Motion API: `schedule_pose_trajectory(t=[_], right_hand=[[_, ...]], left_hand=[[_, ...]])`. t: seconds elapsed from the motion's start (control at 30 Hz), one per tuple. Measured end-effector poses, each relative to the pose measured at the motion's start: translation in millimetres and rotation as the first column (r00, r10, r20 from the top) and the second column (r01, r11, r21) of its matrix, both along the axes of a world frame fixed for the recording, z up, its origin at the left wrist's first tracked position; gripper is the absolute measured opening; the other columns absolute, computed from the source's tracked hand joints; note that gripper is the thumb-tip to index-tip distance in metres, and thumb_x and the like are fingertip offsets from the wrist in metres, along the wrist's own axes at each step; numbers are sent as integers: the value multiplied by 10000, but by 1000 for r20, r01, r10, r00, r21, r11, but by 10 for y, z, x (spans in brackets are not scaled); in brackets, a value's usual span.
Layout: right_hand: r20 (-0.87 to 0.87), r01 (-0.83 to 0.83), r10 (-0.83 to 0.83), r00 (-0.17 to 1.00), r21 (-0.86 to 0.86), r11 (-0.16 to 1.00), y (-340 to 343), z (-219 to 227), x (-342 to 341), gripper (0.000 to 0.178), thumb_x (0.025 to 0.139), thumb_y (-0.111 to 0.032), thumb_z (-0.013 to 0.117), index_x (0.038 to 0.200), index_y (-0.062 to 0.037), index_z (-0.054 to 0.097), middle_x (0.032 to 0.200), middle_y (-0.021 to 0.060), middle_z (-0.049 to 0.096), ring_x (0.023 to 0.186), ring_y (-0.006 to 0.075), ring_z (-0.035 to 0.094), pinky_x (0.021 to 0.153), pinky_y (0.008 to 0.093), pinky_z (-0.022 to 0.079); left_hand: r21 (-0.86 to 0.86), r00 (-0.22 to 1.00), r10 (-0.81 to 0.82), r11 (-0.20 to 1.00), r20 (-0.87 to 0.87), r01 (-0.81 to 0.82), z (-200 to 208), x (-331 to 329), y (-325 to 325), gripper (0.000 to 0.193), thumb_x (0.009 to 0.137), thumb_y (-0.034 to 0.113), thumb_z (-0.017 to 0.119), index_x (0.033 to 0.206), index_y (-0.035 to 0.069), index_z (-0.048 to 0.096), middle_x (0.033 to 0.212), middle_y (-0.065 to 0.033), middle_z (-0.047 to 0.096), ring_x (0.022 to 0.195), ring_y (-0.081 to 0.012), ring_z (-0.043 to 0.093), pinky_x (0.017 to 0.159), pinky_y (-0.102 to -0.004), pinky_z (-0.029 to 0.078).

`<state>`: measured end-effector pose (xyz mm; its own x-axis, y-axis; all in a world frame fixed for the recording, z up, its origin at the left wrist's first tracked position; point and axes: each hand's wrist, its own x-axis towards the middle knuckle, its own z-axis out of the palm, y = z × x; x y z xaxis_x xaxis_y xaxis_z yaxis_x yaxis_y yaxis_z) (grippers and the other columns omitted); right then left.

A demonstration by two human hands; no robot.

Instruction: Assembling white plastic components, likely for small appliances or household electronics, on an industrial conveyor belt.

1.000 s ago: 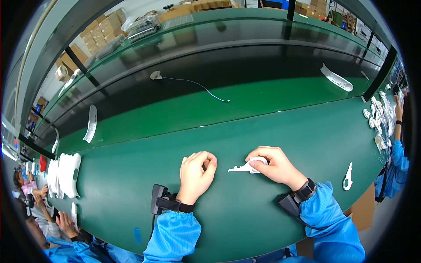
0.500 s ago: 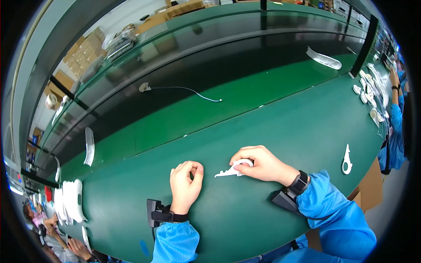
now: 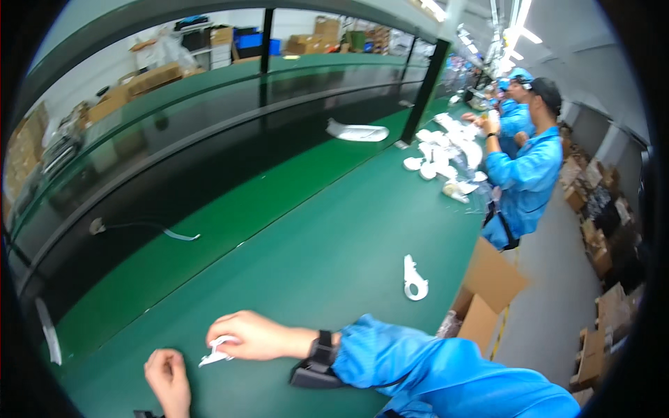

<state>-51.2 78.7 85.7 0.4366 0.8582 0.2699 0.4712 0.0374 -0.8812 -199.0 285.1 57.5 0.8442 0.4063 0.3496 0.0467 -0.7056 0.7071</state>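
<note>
Low in the head view, my right hand (image 3: 252,336) is closed round a small white plastic part (image 3: 214,358). The part's narrow end sticks out toward my left hand, and the fingers cover much of the rest. My left hand (image 3: 168,380) is just left of it over the green table (image 3: 279,279). Its fingers are curled in against the thumb, and whatever may be inside them is hidden. A similar white part (image 3: 414,285), with a ring at one end and a tapering arm, lies farther right on the table.
A pile of white parts (image 3: 446,150) lies at the far right, near a co-worker in blue (image 3: 529,164). An open cardboard box (image 3: 484,289) stands beside the table's right edge. A thin cable (image 3: 164,230) and curved white shells (image 3: 359,132) lie along the back, beneath a dark shelf post (image 3: 425,94).
The view has swung to the right, so both hands and the table things now appear farther left. My right hand still grips the white part; my left hand stays curled.
</note>
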Motion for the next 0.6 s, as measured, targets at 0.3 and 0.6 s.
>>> schedule_pose_trajectory(t=[0.3,0.6], right_hand=[[-56,-13,16,998,41,999,21,-34,-45,96,825,-62,571,896,0,589,826,125,611,757,288,593,665,383,453],[-64,-20,23,998,44,999,19,-27,-39,90,826,-54,554,893,2,578,825,121,607,762,283,590,679,383,451]], left_hand=[[1,983,-16,1000,-183,16,285,-89,-88,120,933,83,579,925,-30,617,826,-89,634,748,-139,569,703,-277,472],[10,986,-16,1000,-166,18,298,-86,-109,123,929,73,579,917,-43,618,823,-85,637,740,-138,569,700,-274,472]])
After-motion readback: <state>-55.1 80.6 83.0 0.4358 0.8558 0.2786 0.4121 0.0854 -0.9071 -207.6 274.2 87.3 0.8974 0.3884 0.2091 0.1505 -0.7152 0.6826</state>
